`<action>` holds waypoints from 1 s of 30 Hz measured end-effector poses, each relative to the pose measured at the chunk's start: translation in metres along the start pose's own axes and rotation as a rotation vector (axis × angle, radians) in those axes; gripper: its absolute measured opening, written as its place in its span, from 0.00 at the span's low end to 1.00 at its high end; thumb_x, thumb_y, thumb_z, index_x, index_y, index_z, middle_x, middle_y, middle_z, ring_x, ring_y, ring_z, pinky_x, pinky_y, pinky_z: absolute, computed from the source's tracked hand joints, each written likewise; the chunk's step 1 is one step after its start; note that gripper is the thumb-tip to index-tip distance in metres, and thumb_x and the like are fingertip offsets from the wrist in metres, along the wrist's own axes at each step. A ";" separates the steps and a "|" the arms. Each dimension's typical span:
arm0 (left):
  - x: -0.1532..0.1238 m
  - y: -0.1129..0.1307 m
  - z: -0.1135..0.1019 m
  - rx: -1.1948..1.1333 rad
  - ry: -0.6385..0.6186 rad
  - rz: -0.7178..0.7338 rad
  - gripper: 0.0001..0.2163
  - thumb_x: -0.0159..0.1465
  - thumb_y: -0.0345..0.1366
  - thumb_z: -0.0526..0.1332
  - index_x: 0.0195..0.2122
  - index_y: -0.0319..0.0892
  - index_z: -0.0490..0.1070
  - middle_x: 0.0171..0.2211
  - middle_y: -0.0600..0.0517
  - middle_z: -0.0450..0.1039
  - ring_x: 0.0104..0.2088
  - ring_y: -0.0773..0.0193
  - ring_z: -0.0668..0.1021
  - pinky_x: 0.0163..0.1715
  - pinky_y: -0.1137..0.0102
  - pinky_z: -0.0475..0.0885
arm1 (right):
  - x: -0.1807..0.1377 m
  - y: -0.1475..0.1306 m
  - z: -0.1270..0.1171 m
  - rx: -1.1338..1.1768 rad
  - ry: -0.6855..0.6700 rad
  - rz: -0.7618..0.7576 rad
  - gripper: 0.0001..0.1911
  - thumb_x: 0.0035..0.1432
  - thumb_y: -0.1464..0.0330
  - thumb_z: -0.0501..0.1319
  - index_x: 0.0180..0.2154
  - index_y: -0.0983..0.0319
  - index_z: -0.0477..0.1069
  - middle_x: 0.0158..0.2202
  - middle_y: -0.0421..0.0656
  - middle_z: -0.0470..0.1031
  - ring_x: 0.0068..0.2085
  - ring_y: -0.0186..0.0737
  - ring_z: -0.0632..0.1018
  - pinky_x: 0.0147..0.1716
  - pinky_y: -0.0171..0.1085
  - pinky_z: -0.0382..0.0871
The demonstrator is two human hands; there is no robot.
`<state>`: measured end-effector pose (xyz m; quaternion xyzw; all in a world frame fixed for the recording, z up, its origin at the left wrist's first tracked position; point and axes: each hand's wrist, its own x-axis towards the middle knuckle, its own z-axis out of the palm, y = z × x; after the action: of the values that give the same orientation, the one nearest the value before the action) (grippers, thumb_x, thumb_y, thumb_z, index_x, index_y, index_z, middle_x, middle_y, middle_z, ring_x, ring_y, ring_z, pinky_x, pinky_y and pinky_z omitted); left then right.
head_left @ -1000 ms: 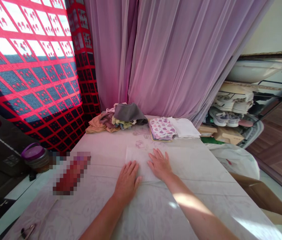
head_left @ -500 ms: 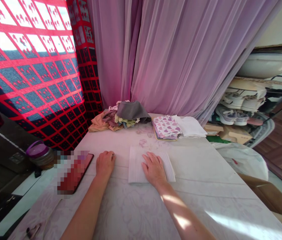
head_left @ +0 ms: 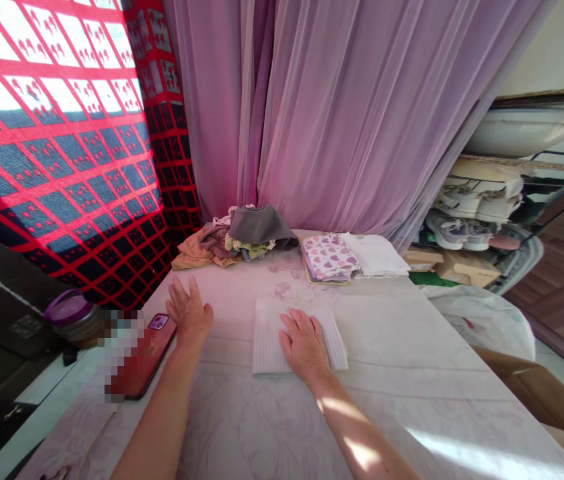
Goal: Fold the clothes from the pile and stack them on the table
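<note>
A folded white ribbed cloth [head_left: 267, 330] lies flat in the middle of the table [head_left: 402, 373]. My right hand [head_left: 303, 343] rests flat on it, fingers stretched out. My left hand [head_left: 189, 313] hovers over the table to the left of the cloth, fingers spread and holding nothing, close to a red phone [head_left: 149, 353] at the table's left edge. At the far end lie a heap of unfolded clothes [head_left: 242, 241] and a stack of folded cloths, one with purple hearts [head_left: 328, 257] and a white one [head_left: 379, 255].
Purple curtains [head_left: 342, 113] hang behind the table and a red patterned curtain [head_left: 52, 140] covers the left. A purple-lidded jar [head_left: 69, 315] stands left of the table. On the right are a shoe rack [head_left: 482, 213], a white bag [head_left: 482, 320] and a cardboard box [head_left: 537, 393].
My left hand left the white cloth, slid left across the table and now reaches forward with fingers spread. My right hand drew back slightly but stays flat on the cloth.
</note>
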<state>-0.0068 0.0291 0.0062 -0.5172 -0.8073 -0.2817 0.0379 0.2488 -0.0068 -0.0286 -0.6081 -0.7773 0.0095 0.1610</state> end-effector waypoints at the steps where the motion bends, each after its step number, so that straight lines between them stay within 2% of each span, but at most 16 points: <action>1: -0.011 0.003 0.003 -0.041 -0.014 0.024 0.30 0.58 0.29 0.58 0.62 0.36 0.56 0.68 0.34 0.43 0.68 0.42 0.50 0.62 0.46 0.51 | 0.000 0.000 0.000 0.001 -0.002 0.000 0.21 0.65 0.65 0.50 0.57 0.56 0.68 0.61 0.47 0.66 0.62 0.45 0.63 0.62 0.49 0.48; 3: -0.036 0.008 0.010 -0.168 -0.013 0.100 0.20 0.61 0.30 0.52 0.55 0.38 0.65 0.63 0.39 0.60 0.64 0.48 0.61 0.62 0.52 0.56 | 0.000 0.000 0.000 0.002 -0.008 -0.004 0.21 0.65 0.65 0.50 0.57 0.57 0.68 0.61 0.47 0.66 0.62 0.46 0.63 0.62 0.49 0.48; 5: -0.056 0.009 0.012 -0.331 -0.061 0.202 0.15 0.62 0.30 0.48 0.43 0.43 0.72 0.46 0.45 0.76 0.51 0.56 0.74 0.56 0.60 0.66 | 0.000 0.000 -0.001 0.006 -0.013 -0.006 0.21 0.65 0.64 0.50 0.57 0.57 0.67 0.61 0.47 0.66 0.62 0.46 0.63 0.62 0.49 0.48; 7: -0.066 0.007 0.011 -0.457 -0.024 0.183 0.12 0.61 0.31 0.47 0.32 0.45 0.70 0.33 0.49 0.77 0.39 0.60 0.78 0.47 0.66 0.72 | 0.000 0.000 -0.001 0.013 -0.016 -0.001 0.21 0.65 0.64 0.50 0.57 0.57 0.67 0.61 0.47 0.66 0.62 0.46 0.62 0.62 0.49 0.48; 8: -0.067 0.004 0.009 -0.498 0.031 0.129 0.11 0.60 0.31 0.46 0.30 0.45 0.69 0.31 0.50 0.76 0.37 0.61 0.77 0.44 0.67 0.72 | 0.000 0.000 -0.001 0.018 -0.017 0.001 0.21 0.65 0.64 0.49 0.57 0.57 0.67 0.61 0.47 0.66 0.62 0.46 0.62 0.62 0.49 0.48; 11: -0.061 -0.003 0.005 -0.566 0.179 -0.039 0.09 0.60 0.33 0.47 0.31 0.45 0.66 0.32 0.51 0.74 0.38 0.62 0.77 0.44 0.67 0.72 | 0.000 0.001 0.000 0.030 -0.012 0.000 0.21 0.65 0.64 0.49 0.57 0.57 0.68 0.61 0.46 0.66 0.62 0.45 0.62 0.62 0.49 0.47; 14: -0.056 -0.008 0.008 -0.617 0.179 -0.090 0.08 0.60 0.35 0.48 0.32 0.45 0.66 0.32 0.51 0.75 0.39 0.62 0.77 0.46 0.67 0.72 | -0.001 0.001 0.002 0.035 -0.008 0.002 0.21 0.65 0.65 0.49 0.57 0.57 0.68 0.61 0.46 0.66 0.63 0.45 0.62 0.62 0.49 0.47; 17: -0.058 -0.009 0.014 -0.615 0.156 -0.079 0.09 0.61 0.35 0.48 0.34 0.44 0.67 0.33 0.51 0.75 0.39 0.61 0.78 0.46 0.66 0.73 | -0.001 0.001 0.003 0.049 -0.012 0.009 0.21 0.64 0.65 0.50 0.56 0.57 0.68 0.61 0.46 0.66 0.63 0.46 0.62 0.63 0.50 0.47; 19: -0.063 -0.004 0.018 -0.589 0.117 0.015 0.10 0.61 0.35 0.48 0.35 0.44 0.68 0.34 0.50 0.76 0.40 0.60 0.78 0.46 0.65 0.74 | 0.000 0.002 0.000 0.065 -0.014 0.009 0.21 0.64 0.66 0.51 0.56 0.57 0.69 0.60 0.47 0.67 0.62 0.46 0.63 0.62 0.50 0.49; 20: -0.067 0.000 0.019 -0.579 0.083 0.110 0.10 0.62 0.35 0.48 0.36 0.44 0.69 0.34 0.50 0.77 0.40 0.60 0.79 0.45 0.64 0.74 | 0.002 0.002 -0.002 0.076 -0.014 0.010 0.20 0.63 0.66 0.51 0.55 0.57 0.70 0.60 0.47 0.68 0.61 0.46 0.64 0.61 0.51 0.51; 23: -0.083 0.019 0.024 -0.531 -0.078 0.498 0.12 0.64 0.33 0.49 0.40 0.43 0.72 0.40 0.49 0.78 0.45 0.59 0.78 0.49 0.60 0.73 | 0.017 0.002 -0.011 0.139 0.000 -0.011 0.18 0.62 0.67 0.52 0.50 0.58 0.74 0.57 0.48 0.70 0.58 0.46 0.68 0.58 0.48 0.58; 25: -0.097 0.032 0.028 -0.445 -0.195 0.691 0.13 0.65 0.32 0.50 0.46 0.43 0.72 0.46 0.48 0.77 0.51 0.58 0.76 0.55 0.57 0.69 | 0.035 0.000 -0.016 0.221 -0.004 -0.102 0.18 0.62 0.69 0.51 0.49 0.59 0.75 0.56 0.47 0.71 0.56 0.44 0.70 0.57 0.45 0.61; 28: -0.117 0.044 0.037 -0.283 -0.292 0.809 0.17 0.67 0.36 0.53 0.56 0.43 0.66 0.56 0.47 0.71 0.59 0.54 0.70 0.59 0.53 0.65 | 0.067 -0.006 -0.018 0.315 -0.111 -0.237 0.20 0.62 0.70 0.51 0.51 0.59 0.74 0.57 0.45 0.71 0.57 0.39 0.70 0.58 0.40 0.60; 30: -0.125 0.046 0.042 -0.206 -0.305 0.843 0.21 0.67 0.39 0.53 0.61 0.41 0.61 0.60 0.45 0.66 0.62 0.52 0.66 0.59 0.52 0.64 | 0.089 -0.009 -0.016 0.282 -0.220 -0.173 0.21 0.63 0.67 0.52 0.55 0.60 0.70 0.58 0.46 0.70 0.58 0.39 0.69 0.57 0.38 0.60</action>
<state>0.1001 -0.0378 -0.0539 -0.8372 -0.4904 -0.2413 -0.0216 0.2254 0.0720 0.0094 -0.5056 -0.8306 0.1709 0.1589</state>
